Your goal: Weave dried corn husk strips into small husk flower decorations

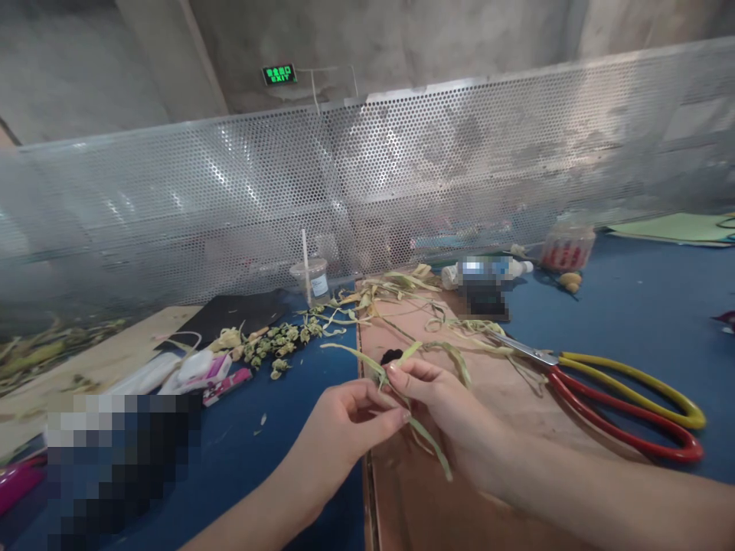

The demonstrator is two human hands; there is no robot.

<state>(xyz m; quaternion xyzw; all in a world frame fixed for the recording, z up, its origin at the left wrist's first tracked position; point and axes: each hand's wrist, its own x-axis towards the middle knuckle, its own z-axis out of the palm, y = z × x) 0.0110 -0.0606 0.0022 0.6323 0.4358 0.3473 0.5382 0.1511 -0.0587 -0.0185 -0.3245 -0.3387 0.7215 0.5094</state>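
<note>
Long pale green leaf strips (437, 448) pass between my two hands, which meet near the middle of the view. My left hand (350, 425) is closed, thumb and fingers pinching the strips from the left. Close against it, my right hand (439, 394) pinches the same bunch between thumb and index finger. Strip ends stick out to the upper left, to the right and downward. A small black thing (392, 356) lies just behind the fingertips. Both hands are above the seam between a brown board (413, 505) and the blue tabletop (241, 459).
Scissors (551, 360) with red and yellow handles lie at right. Small green woven pieces (281, 340), a plastic cup with straw (310, 279) and a bottle (488, 269) stand or lie farther back. Tissues (200, 367) are at left, before a perforated metal screen (258, 191).
</note>
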